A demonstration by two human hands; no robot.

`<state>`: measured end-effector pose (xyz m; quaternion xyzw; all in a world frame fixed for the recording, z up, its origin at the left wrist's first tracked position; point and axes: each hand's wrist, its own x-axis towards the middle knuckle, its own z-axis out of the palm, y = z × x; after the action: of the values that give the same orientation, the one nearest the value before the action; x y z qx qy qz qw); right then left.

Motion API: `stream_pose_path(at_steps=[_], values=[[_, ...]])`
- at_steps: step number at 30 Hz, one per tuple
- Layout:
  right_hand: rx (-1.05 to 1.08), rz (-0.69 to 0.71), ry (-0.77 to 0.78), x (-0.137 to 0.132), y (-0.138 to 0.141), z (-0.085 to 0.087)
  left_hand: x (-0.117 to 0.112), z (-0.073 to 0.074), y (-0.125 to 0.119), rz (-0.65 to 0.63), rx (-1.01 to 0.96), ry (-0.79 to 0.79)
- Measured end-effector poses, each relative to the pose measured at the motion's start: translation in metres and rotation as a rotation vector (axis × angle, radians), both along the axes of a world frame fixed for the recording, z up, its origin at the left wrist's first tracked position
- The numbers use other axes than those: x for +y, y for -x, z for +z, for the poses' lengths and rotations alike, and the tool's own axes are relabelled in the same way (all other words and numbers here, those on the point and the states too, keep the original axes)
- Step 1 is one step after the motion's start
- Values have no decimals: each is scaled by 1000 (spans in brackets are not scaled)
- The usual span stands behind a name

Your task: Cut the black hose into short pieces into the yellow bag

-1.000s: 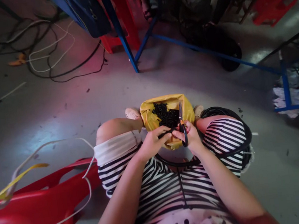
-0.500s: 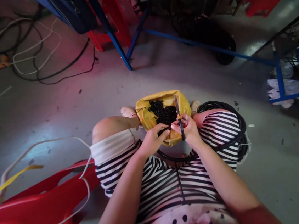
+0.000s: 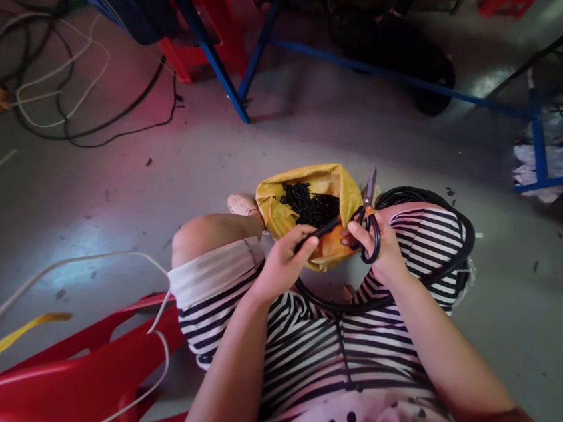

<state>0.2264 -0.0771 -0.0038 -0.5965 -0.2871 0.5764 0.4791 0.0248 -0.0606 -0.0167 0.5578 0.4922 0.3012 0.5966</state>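
I sit with a yellow bag [image 3: 271, 205] of short black cut pieces [image 3: 311, 206] between my knees. My left hand [image 3: 282, 264] is closed on the end of a black corrugated tube [image 3: 321, 227], which points out over the bag. My right hand [image 3: 378, 244] grips black-handled scissors [image 3: 369, 218], their blades tilted up and to the right, away from the tube. The rest of the black tube coil [image 3: 443, 221] loops over my right thigh and across my lap.
A red plastic chair [image 3: 64, 395] with white cable [image 3: 81, 265] and yellow tape draped on it stands at my left. Blue metal frame legs [image 3: 227, 76] and a black wheel [image 3: 423, 82] stand ahead. Loose cables [image 3: 74, 105] lie on the grey floor at far left.
My right hand has swung the scissors off the tube, to the right, with the blades now tilted outward. The tube end now sticks out further from my left hand over the bag.
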Motion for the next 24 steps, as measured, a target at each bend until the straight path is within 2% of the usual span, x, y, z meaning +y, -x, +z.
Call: stream_pose_path(at_steps=[2, 4, 7, 9, 16, 24], values=[[-53, 61, 42, -14, -4, -6, 1, 2, 3, 131, -43, 14], [-72, 183, 71, -31, -7, -14, 1, 4, 7, 207, -110, 49], [-22, 408, 64, -50, -6, -25, 2, 4, 8, 203, -166, 56], [-37, 486, 44, -53, -2, -30, 2, 4, 6, 178, -143, 36], [-75, 482, 38, -40, 7, -31, 2, -4, 2, 99, -9, -97], [-166, 515, 37, -40, 4, -28, 2, -5, 0, 82, 65, -122]])
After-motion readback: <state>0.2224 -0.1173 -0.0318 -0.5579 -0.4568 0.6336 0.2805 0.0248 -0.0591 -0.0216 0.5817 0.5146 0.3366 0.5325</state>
